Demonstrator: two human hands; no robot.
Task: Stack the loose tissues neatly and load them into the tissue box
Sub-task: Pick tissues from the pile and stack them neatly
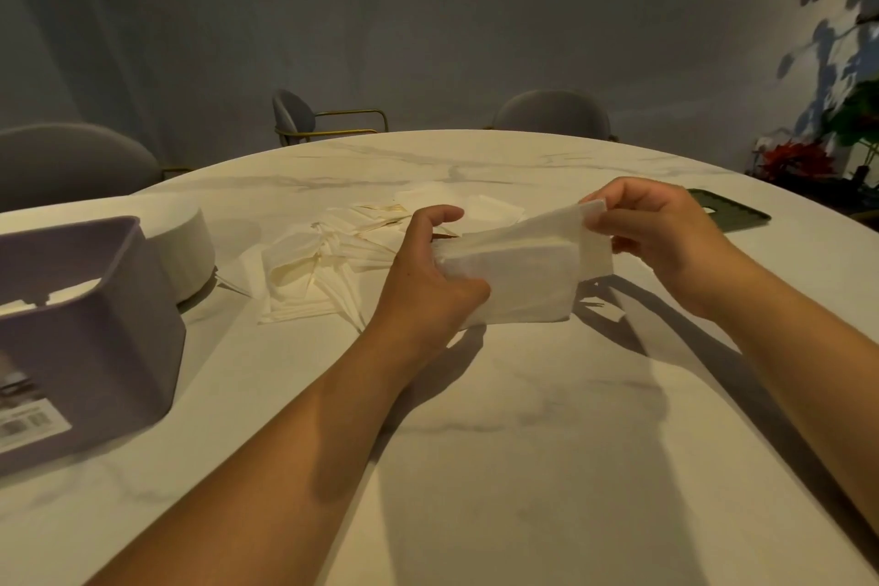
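Stack [513, 286] half-built over the table's [523, 443] middle: left hand [428, 281] grips its end, right hand [666, 238] pinches a corner of the top sheet [556, 226]; loose tissues [304, 276] lie behind it, box [95, 338] at left edge not yet loaded

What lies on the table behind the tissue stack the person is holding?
Loose tissues lie scattered behind the tissue stack. The left hand and the stack cover part of the pile, so its full extent is hidden.

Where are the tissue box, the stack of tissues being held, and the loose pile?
tissue box [95, 347], head view, on its near side wall.
held tissue stack [518, 286], head view, on its front face.
loose tissues [299, 281], head view, middle of the scattered pile.
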